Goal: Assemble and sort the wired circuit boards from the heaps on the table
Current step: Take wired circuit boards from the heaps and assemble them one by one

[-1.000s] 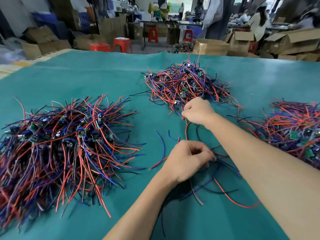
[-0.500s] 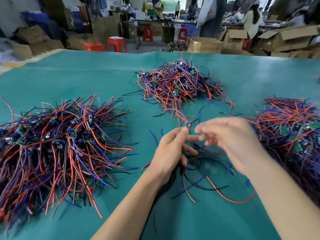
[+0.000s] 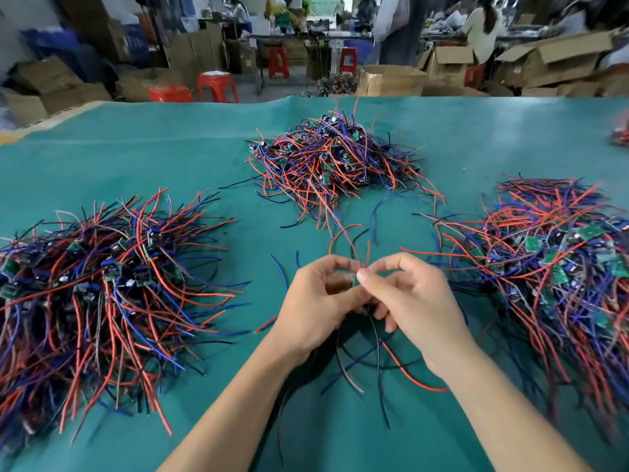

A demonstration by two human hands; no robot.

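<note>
Pinching one small board [image 3: 356, 279], both hands' fingers [image 3: 369, 278] curl closed, amid three wire heaps [image 3: 326, 161].

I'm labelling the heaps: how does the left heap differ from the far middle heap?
The left heap is broader with its wires fanned roughly one way; the far middle heap is smaller and tangled in all directions. The left lies nearer the hands. Both mix red, blue and black wires with small boards.
</note>
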